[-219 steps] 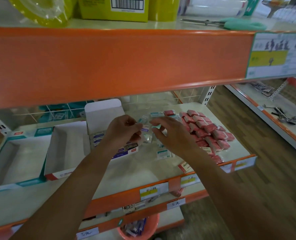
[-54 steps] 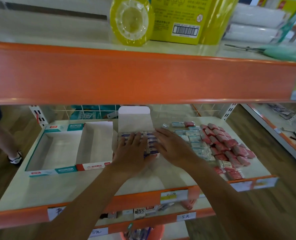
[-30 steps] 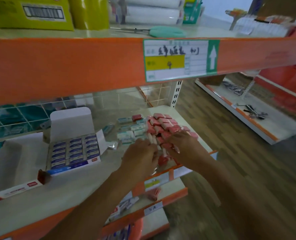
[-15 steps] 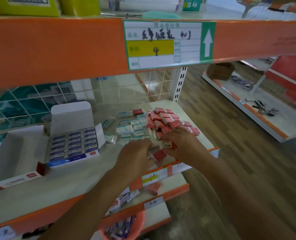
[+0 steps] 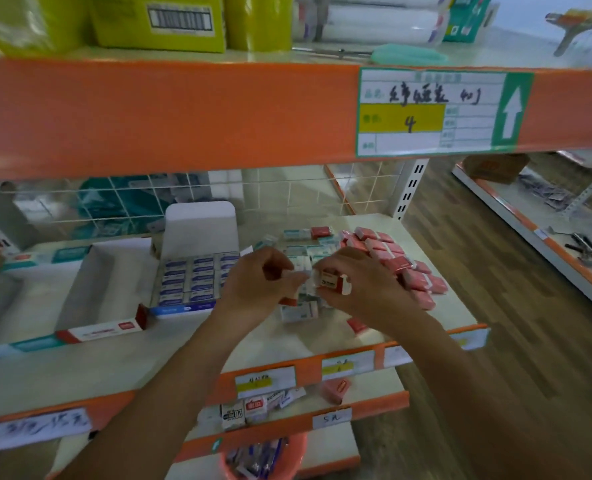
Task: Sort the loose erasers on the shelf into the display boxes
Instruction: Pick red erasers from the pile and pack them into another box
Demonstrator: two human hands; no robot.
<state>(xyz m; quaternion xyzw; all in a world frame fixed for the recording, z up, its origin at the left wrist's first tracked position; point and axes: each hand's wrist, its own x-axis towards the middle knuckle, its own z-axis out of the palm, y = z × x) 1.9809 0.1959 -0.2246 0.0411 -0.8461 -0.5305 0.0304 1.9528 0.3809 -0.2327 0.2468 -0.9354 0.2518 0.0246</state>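
Farthest left on the pale metal shelf (image 5: 149, 355) we see an empty white cardboard display box with a red front panel (image 5: 95, 333). Just to its right stands the open box packed with blue-labelled erasers (image 5: 183, 309), which looks full. Right of that box is our left hand (image 5: 253, 285), fingers curled, its fingertips meeting the left end of a small red-and-white wrapped eraser (image 5: 330, 281). Whether that hand hides a second piece beneath it we cannot tell. Our right hand (image 5: 367, 292) pinches the eraser's right end, so the piece is raised above the shelf between both hands, its long axis running left to right, roughly along the shelf front. Behind and right of the hands lie the loose teal-and-white wrapped erasers (image 5: 303, 250) and the heap of pink wrapped erasers (image 5: 396, 263). We judge the empty red-fronted box the likely home: it lies leftward, past the full box, so our left hand is the nearer one to carry it.
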